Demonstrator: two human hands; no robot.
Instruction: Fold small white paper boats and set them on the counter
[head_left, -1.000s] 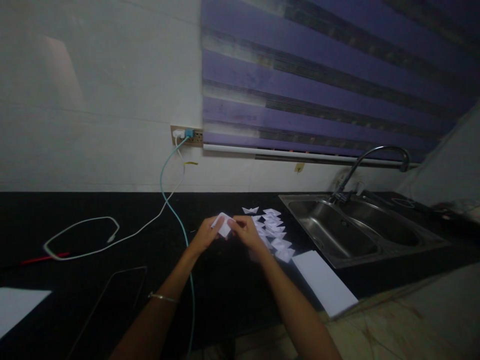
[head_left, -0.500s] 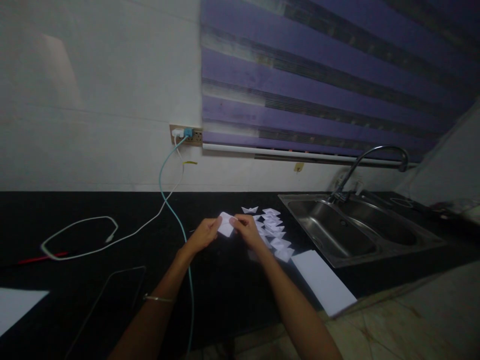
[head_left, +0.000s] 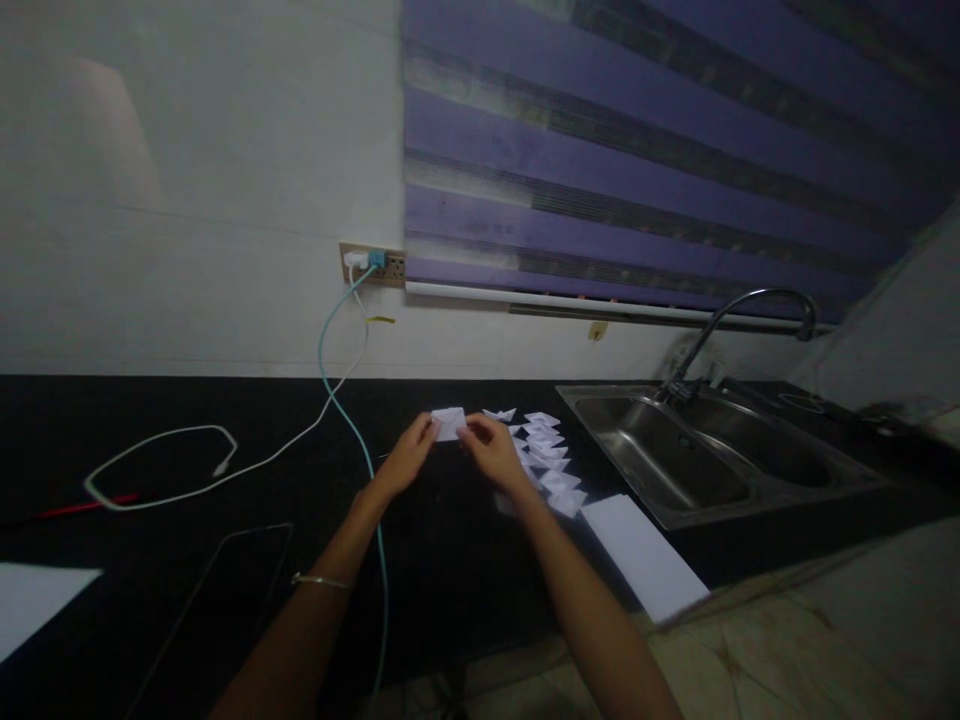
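A small folded white paper (head_left: 448, 424) is held up over the dark countertop, pinched at its two sides. My left hand (head_left: 411, 449) grips its left edge between thumb and fingers, and a bracelet circles that wrist. At the right edge, the thumb and fingers of my right hand (head_left: 493, 452) close on the same paper. Just beyond and to the right of my right hand lie several folded paper boats (head_left: 546, 445) in rows, some partly hidden by the hand and forearm.
A stack of white paper (head_left: 645, 560) lies at right by the steel sink (head_left: 667, 460). The teal cable (head_left: 346, 412) runs beneath my left forearm. To the left are a white cable (head_left: 161, 503), a red pen (head_left: 90, 505), a phone (head_left: 217, 610) and a white sheet (head_left: 41, 600).
The folded paper has turned from a diamond-like pose to a flatter rectangle and risen slightly in the view. Both hands moved with it and still hold its sides.
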